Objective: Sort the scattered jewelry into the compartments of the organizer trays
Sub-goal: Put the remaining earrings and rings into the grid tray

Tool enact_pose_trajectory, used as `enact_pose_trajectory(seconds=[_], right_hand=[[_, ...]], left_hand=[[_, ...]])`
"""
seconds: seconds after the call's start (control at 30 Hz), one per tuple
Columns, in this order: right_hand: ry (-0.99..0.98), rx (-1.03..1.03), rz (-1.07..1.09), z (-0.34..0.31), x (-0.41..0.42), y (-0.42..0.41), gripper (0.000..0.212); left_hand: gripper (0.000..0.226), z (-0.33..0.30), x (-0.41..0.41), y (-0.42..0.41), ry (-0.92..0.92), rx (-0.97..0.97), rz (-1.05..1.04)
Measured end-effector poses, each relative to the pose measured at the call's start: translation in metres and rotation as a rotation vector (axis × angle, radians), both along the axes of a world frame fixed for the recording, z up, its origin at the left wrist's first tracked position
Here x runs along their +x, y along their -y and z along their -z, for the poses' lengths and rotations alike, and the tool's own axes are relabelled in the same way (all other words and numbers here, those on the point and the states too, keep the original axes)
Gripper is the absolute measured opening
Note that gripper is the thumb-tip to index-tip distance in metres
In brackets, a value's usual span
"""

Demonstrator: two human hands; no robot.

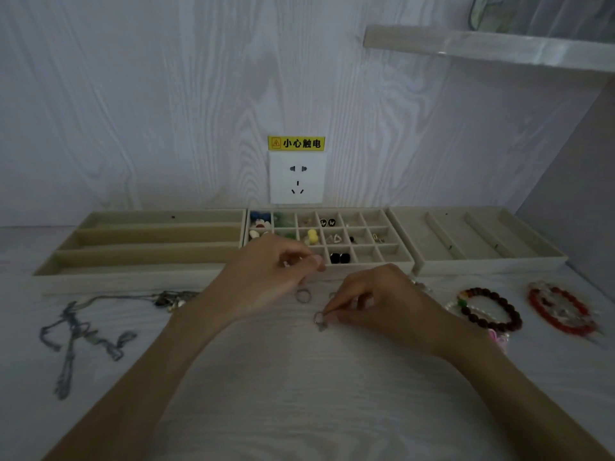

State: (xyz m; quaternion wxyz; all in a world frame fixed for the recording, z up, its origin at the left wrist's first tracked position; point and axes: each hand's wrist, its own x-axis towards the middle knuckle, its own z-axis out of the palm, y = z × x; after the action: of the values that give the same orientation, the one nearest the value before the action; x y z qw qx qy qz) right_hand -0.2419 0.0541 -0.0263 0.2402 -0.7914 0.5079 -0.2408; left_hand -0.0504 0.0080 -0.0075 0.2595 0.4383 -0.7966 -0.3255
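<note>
Right hand [376, 304], nearest us, pinches small silver ring [320, 318] on tabletop [299, 377]. Left hand [266, 271] curls round something shiny at grid tray [397, 257] front edge; we can't tell what. Grid tray partly filled, we judge. Long-slot tray [149, 241] bare; necklaces [80, 327], second ring [303, 295], bead bracelets [492, 311] unsorted.

Three trays [229, 272] abreast against wall; necklaces [83, 327] before left one, bracelets [492, 311] before right, ring [303, 295] between
</note>
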Motion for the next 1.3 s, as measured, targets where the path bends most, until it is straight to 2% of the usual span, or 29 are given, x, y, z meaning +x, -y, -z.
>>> enact_pose_trajectory(seconds=[0.17,0.23,0.4,0.5,0.57,0.73,0.87,0.97,1.13,1.3], right_hand=[[0.206,0.178,0.122,-0.008,-0.002,0.0,0.021],[0.352,0.244,0.178,-0.014,-0.003,-0.001,0.023],[0.869,0.483,0.246,-0.028,-0.006,-0.005,0.026],[1.014,0.543,0.264,-0.028,-0.005,-0.005,0.025],[1.076,0.545,0.273,-0.026,-0.004,-0.004,0.024],[0.914,0.371,0.313,-0.021,0.0,-0.004,0.021],[0.874,0.271,0.274,-0.021,0.002,-0.006,0.023],[0.802,0.175,0.213,-0.02,0.002,-0.007,0.024],[0.635,-0.107,0.082,-0.016,0.003,-0.007,0.019],[0.344,-0.441,0.057,-0.002,-0.003,0.0,0.019]], left_hand=[[0.018,0.0,0.0,-0.001,-0.016,0.094,0.035],[0.018,-0.003,-0.001,-0.004,-0.052,0.149,0.043],[0.027,-0.013,-0.005,-0.012,-0.121,0.436,0.074],[0.036,-0.016,-0.007,-0.017,-0.159,0.511,0.108],[0.029,-0.017,-0.008,-0.019,-0.162,0.498,0.126],[0.015,-0.013,-0.007,-0.018,-0.176,0.447,0.071],[0.017,-0.015,-0.004,-0.014,-0.196,0.503,0.062],[0.028,-0.016,0.0,-0.011,-0.2,0.56,0.1],[0.029,-0.018,0.004,-0.008,-0.249,0.658,0.1],[0.033,-0.011,0.0,-0.008,-0.319,0.724,0.021]])
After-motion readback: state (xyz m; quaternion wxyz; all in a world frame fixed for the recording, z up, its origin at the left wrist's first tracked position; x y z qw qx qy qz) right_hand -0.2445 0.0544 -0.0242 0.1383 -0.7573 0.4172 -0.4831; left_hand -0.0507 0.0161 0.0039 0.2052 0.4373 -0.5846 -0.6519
